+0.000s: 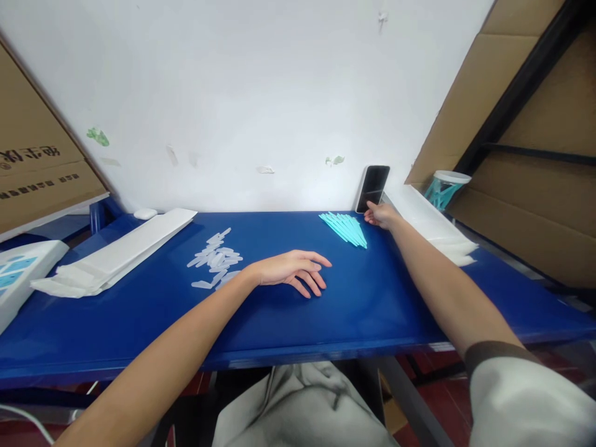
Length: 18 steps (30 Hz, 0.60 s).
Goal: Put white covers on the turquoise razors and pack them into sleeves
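Observation:
My left hand (295, 270) hovers or rests over the middle of the blue table, palm down, fingers apart and holding nothing. To its left lies a loose heap of translucent whitish strips (216, 257); my forearm passes close by them. My right hand (382, 215) is stretched out to the lower part of a smartphone (374, 186) that leans upright against the wall. A fingertip overlaps the dark screen; whether it touches is hard to tell. The other fingers are loosely bent, with nothing seen in them. Beside this hand, a fan of turquoise sticks (347, 228) lies on the table.
Stacked white paper-like sheets (125, 248) lie at left, near a white box (28, 273) with blue marks. At right, another white stack (428, 217) and a lidded clear jar (444, 189) of turquoise sticks stand by cardboard. The blue table (302, 332) meets a white wall.

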Each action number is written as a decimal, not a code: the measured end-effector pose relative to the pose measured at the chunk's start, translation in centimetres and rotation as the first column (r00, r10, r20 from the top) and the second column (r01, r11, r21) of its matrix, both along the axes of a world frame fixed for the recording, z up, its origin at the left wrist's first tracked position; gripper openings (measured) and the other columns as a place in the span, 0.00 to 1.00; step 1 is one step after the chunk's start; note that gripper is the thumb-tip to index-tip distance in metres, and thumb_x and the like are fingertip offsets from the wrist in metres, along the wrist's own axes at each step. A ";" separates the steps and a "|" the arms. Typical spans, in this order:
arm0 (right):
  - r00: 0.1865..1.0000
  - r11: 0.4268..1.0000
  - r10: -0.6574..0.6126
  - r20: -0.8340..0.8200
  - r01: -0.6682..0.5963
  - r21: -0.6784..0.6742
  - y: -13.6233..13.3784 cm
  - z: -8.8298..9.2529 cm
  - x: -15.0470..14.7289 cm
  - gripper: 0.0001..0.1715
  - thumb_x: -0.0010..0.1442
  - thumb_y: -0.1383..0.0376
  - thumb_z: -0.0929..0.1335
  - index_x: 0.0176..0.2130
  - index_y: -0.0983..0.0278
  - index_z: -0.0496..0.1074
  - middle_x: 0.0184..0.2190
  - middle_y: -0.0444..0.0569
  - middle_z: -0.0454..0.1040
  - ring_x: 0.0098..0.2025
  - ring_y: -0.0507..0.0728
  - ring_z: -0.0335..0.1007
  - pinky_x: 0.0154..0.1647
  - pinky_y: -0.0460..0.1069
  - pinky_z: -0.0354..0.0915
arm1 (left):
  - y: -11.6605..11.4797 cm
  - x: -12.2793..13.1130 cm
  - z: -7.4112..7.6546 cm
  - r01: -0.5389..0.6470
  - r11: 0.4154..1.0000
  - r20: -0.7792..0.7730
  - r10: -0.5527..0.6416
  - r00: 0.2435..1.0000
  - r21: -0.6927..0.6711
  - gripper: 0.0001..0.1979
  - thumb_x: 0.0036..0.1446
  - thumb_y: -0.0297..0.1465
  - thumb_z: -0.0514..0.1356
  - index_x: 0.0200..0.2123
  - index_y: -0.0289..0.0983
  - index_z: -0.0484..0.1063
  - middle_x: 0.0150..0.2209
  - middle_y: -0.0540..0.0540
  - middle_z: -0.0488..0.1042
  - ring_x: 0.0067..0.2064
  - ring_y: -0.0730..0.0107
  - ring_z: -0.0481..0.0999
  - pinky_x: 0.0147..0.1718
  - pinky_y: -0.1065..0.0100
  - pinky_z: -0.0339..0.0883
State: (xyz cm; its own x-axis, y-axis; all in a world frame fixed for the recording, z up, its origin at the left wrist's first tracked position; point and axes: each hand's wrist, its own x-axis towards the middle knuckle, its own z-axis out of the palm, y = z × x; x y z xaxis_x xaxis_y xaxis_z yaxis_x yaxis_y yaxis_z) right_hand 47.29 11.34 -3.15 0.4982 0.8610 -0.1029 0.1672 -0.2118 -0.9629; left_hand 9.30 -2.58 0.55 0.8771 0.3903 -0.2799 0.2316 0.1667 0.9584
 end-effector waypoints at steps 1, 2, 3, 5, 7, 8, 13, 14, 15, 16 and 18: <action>1.000 1.000 -0.002 0.009 0.002 0.012 -0.1 0.0 -0.1 0.12 0.70 0.60 0.66 0.45 0.66 0.73 0.15 0.44 0.68 0.12 0.49 0.61 0.12 0.43 0.62 | -0.1 0.0 0.0 0.001 1.000 -0.002 -0.001 1.000 0.003 0.27 0.59 0.45 0.66 0.57 0.39 0.70 0.45 0.37 0.79 0.44 0.59 0.81 0.42 0.62 0.75; 1.000 1.000 -0.007 0.021 0.007 0.026 -0.2 -0.1 -0.2 0.12 0.70 0.60 0.66 0.45 0.66 0.73 0.15 0.44 0.68 0.13 0.50 0.62 0.12 0.43 0.62 | -0.1 0.0 0.1 0.005 1.000 -0.003 -0.005 1.000 0.010 0.27 0.59 0.46 0.65 0.57 0.39 0.69 0.45 0.37 0.79 0.44 0.59 0.81 0.42 0.62 0.75; 0.999 0.999 -0.016 0.035 0.014 0.041 -0.3 -0.2 -0.3 0.12 0.70 0.61 0.66 0.45 0.66 0.73 0.14 0.44 0.68 0.13 0.50 0.62 0.13 0.43 0.62 | -0.2 0.0 0.3 0.015 1.000 -0.007 -0.014 1.000 0.025 0.28 0.60 0.46 0.65 0.58 0.39 0.69 0.45 0.37 0.79 0.44 0.59 0.81 0.42 0.61 0.75; 0.996 0.996 -0.047 0.071 0.042 0.077 -0.6 -0.5 -0.5 0.13 0.71 0.60 0.64 0.45 0.67 0.74 0.14 0.44 0.67 0.13 0.50 0.62 0.13 0.43 0.63 | -0.3 -0.2 1.2 0.041 0.995 -0.018 -0.040 0.999 0.096 0.28 0.60 0.47 0.63 0.59 0.39 0.68 0.47 0.37 0.79 0.45 0.57 0.81 0.41 0.61 0.76; 0.989 0.990 -0.095 0.115 0.082 0.112 -0.8 -0.9 -0.8 0.15 0.72 0.60 0.63 0.45 0.67 0.74 0.14 0.43 0.67 0.13 0.51 0.63 0.12 0.44 0.63 | 0.0 -1.0 2.7 0.033 0.969 -0.026 -0.028 0.999 0.244 0.28 0.62 0.47 0.62 0.60 0.39 0.68 0.48 0.36 0.79 0.45 0.56 0.81 0.39 0.60 0.76; 0.983 0.986 -0.120 0.137 0.103 0.127 -0.9 -1.1 -1.0 0.15 0.72 0.60 0.62 0.46 0.67 0.74 0.14 0.43 0.67 0.13 0.51 0.63 0.12 0.44 0.62 | 0.4 -1.6 3.6 -0.018 0.938 -0.013 0.024 1.000 0.346 0.27 0.63 0.46 0.60 0.60 0.38 0.69 0.47 0.37 0.79 0.45 0.57 0.81 0.39 0.61 0.76; 0.953 0.967 -0.213 0.217 0.173 0.187 -1.6 -1.4 -1.7 0.14 0.68 0.62 0.66 0.50 0.67 0.72 0.17 0.44 0.69 0.14 0.54 0.66 0.12 0.46 0.62 | 5.1 -8.4 6.3 -0.234 0.194 0.046 0.669 0.742 0.953 0.21 0.64 0.40 0.52 0.53 0.35 0.75 0.45 0.38 0.80 0.46 0.53 0.78 0.49 0.54 0.70; 0.948 0.962 -0.228 0.222 0.184 0.200 -1.7 -1.4 -1.9 0.16 0.67 0.63 0.66 0.53 0.67 0.70 0.18 0.44 0.70 0.15 0.54 0.66 0.12 0.46 0.63 | 6.2 -10.2 6.2 -0.115 0.020 0.056 0.778 0.626 0.993 0.21 0.63 0.38 0.53 0.52 0.34 0.76 0.47 0.35 0.79 0.51 0.47 0.76 0.52 0.50 0.67; 0.944 0.958 -0.242 0.223 0.195 0.212 -1.9 -1.4 -2.0 0.20 0.67 0.64 0.66 0.57 0.67 0.67 0.19 0.44 0.71 0.16 0.55 0.67 0.13 0.46 0.63 | 7.0 -12.0 5.8 0.021 -0.090 0.066 0.852 0.520 0.996 0.22 0.62 0.38 0.52 0.52 0.32 0.76 0.51 0.31 0.77 0.56 0.40 0.72 0.54 0.45 0.64; 0.942 0.953 -0.252 0.221 0.203 0.223 -2.0 -1.3 -2.1 0.24 0.67 0.65 0.66 0.60 0.67 0.63 0.20 0.45 0.71 0.16 0.54 0.68 0.14 0.46 0.63 | 7.7 -13.7 5.3 0.127 -0.116 0.048 0.895 0.444 0.985 0.23 0.61 0.37 0.52 0.52 0.31 0.76 0.54 0.28 0.74 0.59 0.35 0.69 0.55 0.43 0.62; 0.947 0.954 -0.243 0.207 0.195 0.230 -2.0 -1.1 -2.2 0.30 0.67 0.66 0.66 0.65 0.67 0.57 0.21 0.44 0.72 0.17 0.54 0.68 0.15 0.46 0.64 | 8.5 -16.6 4.0 0.184 -0.056 -0.005 0.949 0.316 0.981 0.25 0.62 0.38 0.51 0.53 0.30 0.76 0.57 0.26 0.71 0.60 0.33 0.67 0.55 0.42 0.62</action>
